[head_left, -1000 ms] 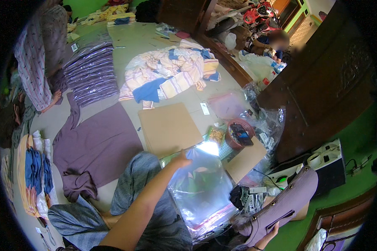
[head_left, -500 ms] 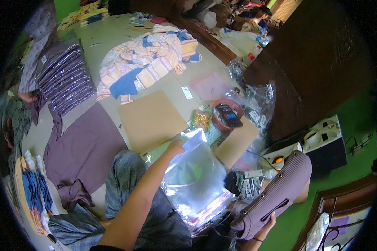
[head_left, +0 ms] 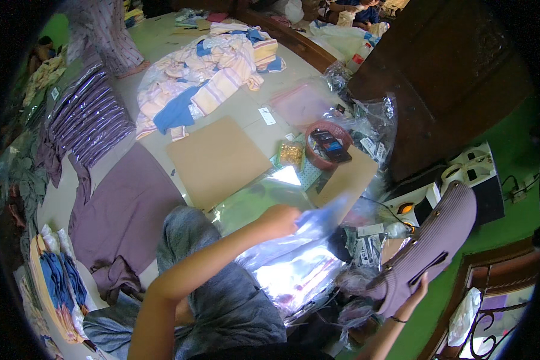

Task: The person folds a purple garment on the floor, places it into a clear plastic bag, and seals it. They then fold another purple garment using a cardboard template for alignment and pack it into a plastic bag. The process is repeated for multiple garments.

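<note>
My left hand (head_left: 281, 221) is closed on the edge of a clear plastic bag (head_left: 324, 217), lifted above a stack of shiny clear bags (head_left: 297, 273) by my knees. At the right, my right hand (head_left: 419, 293) grips the lower side of a folded mauve ribbed garment (head_left: 432, 231) with buttons along it, held up and tilted. A mauve garment (head_left: 126, 204) lies spread on the floor left of my legs. Beyond the bags is a flat brown cardboard sheet (head_left: 216, 157).
A pile of bagged mauve garments (head_left: 90, 117) stands far left, a person's legs (head_left: 105, 36) behind it. Striped clothes (head_left: 204, 78) lie heaped ahead. A pink basket (head_left: 319, 161) holds a phone, beside a tub of gold bits (head_left: 291, 154). White speakers (head_left: 471, 165) stand by the green wall.
My left hand has moved right, pulling a clear bag up off the stack. My right hand and the folded garment have shifted up and right. The person at far left has straightened up.
</note>
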